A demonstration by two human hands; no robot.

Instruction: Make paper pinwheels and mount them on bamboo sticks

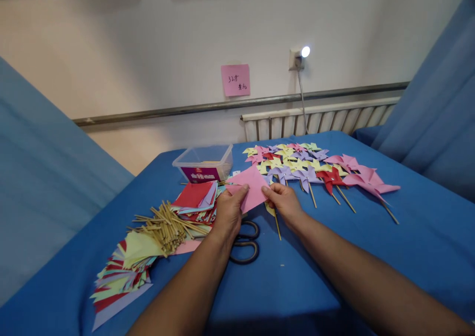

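Observation:
A square of pink paper (255, 187) is stretched between my two hands above the table. My left hand (229, 210) pinches its lower left side, thumb on top. At the right corner my right hand (284, 201) grips it between thumb and fingers. Black-handled scissors (245, 247) lie under and beside my left wrist, their blades hidden. Left of that hand sits a stack of coloured paper squares (195, 196) with red on top. Beyond the paper, to the right, several finished paper pinwheels (308, 175) on sticks are spread out.
A clear plastic box (204, 160) with a purple label stands at the back. A heap of thin wooden sticks (166, 227) and a fanned pile of coloured paper (122, 274) lie at left on the blue tablecloth (293, 286). Blue curtains (438, 108) hang at both sides.

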